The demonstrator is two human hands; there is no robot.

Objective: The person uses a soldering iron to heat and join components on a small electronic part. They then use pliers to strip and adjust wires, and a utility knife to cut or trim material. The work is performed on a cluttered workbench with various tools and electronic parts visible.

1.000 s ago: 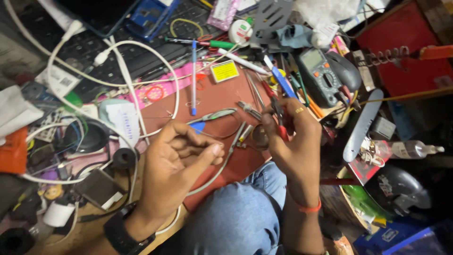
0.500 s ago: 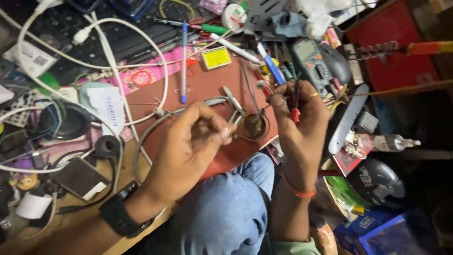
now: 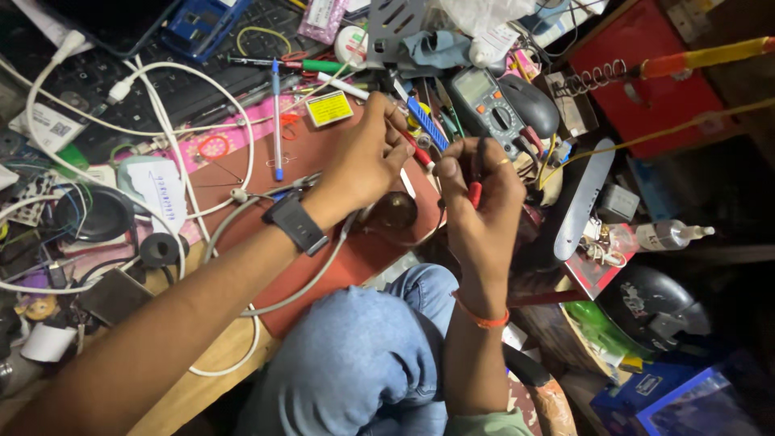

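My left hand (image 3: 367,157), with a black watch (image 3: 297,223) on the wrist, reaches forward over the red mat (image 3: 242,173). Its fingers are closed on a thin red probe (image 3: 418,150) beside the grey multimeter (image 3: 488,103). My right hand (image 3: 482,202) is just to the right, fingers curled around a dark probe with a red tip (image 3: 475,192). A grey cable (image 3: 319,274) runs under my left wrist. A round brown object (image 3: 393,211) lies on the mat between my hands.
White cables (image 3: 173,121) loop over the cluttered left side. A blue pen (image 3: 276,121) and a yellow label (image 3: 328,107) lie on the mat. An orange-handled soldering iron (image 3: 694,56) rests over a red box (image 3: 646,89). My jeans-clad knee (image 3: 363,355) is below.
My left hand has stretched forward from the middle of the mat toward the tools by the multimeter. My right hand stays closed on its probe, and the view has shifted slightly.
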